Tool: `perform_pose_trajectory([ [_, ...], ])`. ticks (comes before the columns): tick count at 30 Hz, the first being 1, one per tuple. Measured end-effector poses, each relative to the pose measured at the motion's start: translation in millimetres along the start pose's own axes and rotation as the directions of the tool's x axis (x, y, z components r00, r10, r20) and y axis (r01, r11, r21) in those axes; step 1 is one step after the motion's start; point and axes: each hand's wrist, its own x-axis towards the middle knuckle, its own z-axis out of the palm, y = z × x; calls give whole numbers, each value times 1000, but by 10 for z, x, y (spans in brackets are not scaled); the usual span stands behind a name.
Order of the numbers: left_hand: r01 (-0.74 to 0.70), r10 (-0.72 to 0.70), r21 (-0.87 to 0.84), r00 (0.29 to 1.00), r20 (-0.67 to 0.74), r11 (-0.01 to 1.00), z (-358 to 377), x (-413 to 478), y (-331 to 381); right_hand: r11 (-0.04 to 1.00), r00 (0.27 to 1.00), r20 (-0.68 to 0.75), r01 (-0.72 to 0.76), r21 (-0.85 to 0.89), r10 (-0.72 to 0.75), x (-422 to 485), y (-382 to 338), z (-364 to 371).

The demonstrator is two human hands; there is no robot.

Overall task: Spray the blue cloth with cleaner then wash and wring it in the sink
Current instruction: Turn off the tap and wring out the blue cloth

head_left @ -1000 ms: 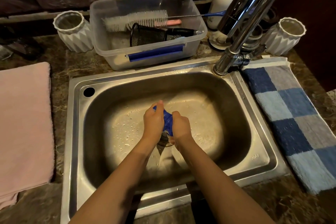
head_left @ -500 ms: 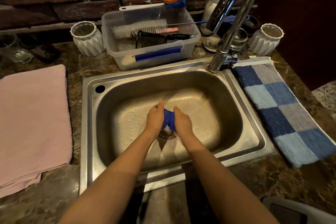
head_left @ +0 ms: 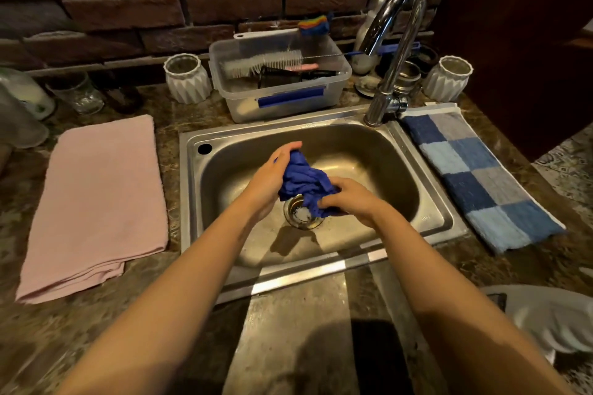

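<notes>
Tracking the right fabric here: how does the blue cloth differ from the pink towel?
The blue cloth is bunched up, gripped by the left hand and right hand above the sink. The pink towel lies flat and folded on the counter, untouched. The cloth is deep blue, the towel pale pink. The towel spreads far wider than the cloth. Both are plain, single-colour fabric.

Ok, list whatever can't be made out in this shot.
Head view:
blue cloth: its ends, buried in the left hand and right hand.
drain: partly under the cloth.
white bottle: partly behind the faucet.
white object at lower right: blurred, cut by the frame edge.
</notes>
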Motion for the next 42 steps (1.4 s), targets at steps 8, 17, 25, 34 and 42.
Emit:
perform_pose_trajectory([
  [8,108,-188,364,964,191,925,-307,-474,109,962,917,-349,248,115,-194,-598,-116,-11],
  [17,-302,212,680,953,215,669,-499,-926,344,938,778,-525,269,-217,-344,-1055,-304,52],
  [25,-367,374,582,920,114,726,-556,-1426,635,900,745,-521,418,-120,-416,-1542,-569,71],
  [34,-326,307,646,940,146,690,-603,-2413,427,903,887,-183,395,-171,-423,-2287,-134,92],
  [42,186,-226,466,974,32,865,-368,-3203,-787,984,986,163,46,-171,-18,-2421,1120,221],
])
